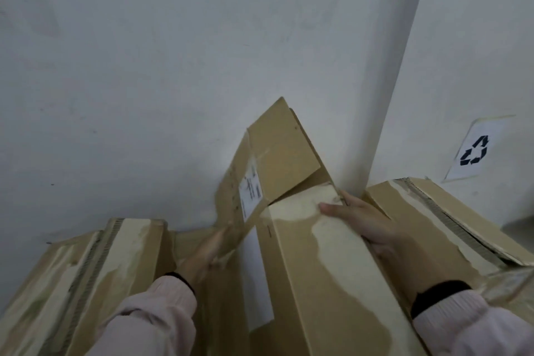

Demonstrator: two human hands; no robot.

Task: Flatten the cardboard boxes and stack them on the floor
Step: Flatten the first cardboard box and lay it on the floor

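A long brown cardboard box with torn, pale tape marks stands in the middle, its far end flaps folded open against the wall. My right hand grips the box's far right edge, thumb on top. My left hand is blurred and presses on the left flap that carries a white label. Both sleeves are pale pink with dark cuffs.
Another cardboard box lies at the left and one more at the right, both with torn tape. A white wall with a corner pillar is right behind them. A recycling sign is taped on the right wall.
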